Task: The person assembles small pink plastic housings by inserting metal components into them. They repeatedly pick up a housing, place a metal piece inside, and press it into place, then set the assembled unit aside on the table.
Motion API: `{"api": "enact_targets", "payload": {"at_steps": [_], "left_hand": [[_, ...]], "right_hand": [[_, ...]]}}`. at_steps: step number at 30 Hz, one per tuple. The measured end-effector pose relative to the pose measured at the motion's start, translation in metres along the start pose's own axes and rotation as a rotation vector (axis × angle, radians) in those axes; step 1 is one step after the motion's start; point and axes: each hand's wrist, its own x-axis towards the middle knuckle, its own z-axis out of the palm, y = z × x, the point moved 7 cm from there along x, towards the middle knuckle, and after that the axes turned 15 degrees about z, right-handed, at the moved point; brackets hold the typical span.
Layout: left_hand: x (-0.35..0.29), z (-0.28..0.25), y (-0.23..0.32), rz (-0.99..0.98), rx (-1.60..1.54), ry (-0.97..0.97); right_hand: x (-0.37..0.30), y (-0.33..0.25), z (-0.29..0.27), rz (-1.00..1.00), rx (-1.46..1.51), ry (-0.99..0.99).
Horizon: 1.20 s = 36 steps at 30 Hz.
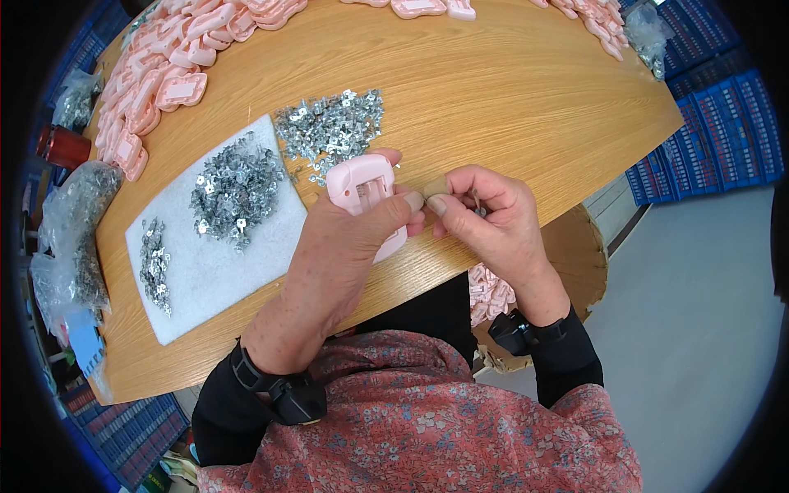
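Observation:
My left hand (353,230) is closed round a pale pink plastic casing (362,174) with a rectangular recess, held over the table's near edge. Inside the recess, small metal parts (370,194) show. Just right of the casing, my right hand (493,215) is closed, its thumb and forefinger pinched together close to the left thumb tip. A small metal piece (479,205) shows among its curled fingers; what the pinching fingertips hold is hidden. Beyond the casing lies a loose heap of small silvery metal pieces (333,123).
A white foam sheet (201,300) on the wooden table (493,99) carries a large dark heap of metal parts (238,189) and a smaller one (154,267). Pink casings (181,89) pile up along the far left. Clear bags (78,222) sit at the left; a carton (575,255) stands below right.

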Motion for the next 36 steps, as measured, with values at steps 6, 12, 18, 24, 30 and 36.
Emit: {"api": "enact_targets", "payload": {"at_steps": [6,12,18,24,30,36], "left_hand": [[0.001,-0.001,0.000,0.005,0.010,-0.009],[0.000,-0.002,-0.001,-0.004,0.030,-0.008],[0.000,-0.001,0.001,-0.002,0.037,-0.001],[0.001,-0.001,0.000,0.013,0.042,-0.013],[0.001,-0.001,-0.002,0.021,0.065,-0.015],[0.001,-0.001,0.000,0.047,0.137,-0.002]], "right_hand": [[0.001,-0.002,0.001,0.017,-0.012,-0.013],[0.002,0.001,-0.001,0.023,-0.023,-0.021],[0.002,-0.002,0.000,0.020,-0.012,-0.027],[0.003,0.003,-0.002,0.038,-0.031,-0.008],[0.005,0.008,-0.006,0.064,-0.045,0.005],[0.002,0.006,-0.003,0.012,-0.070,0.036]]}}
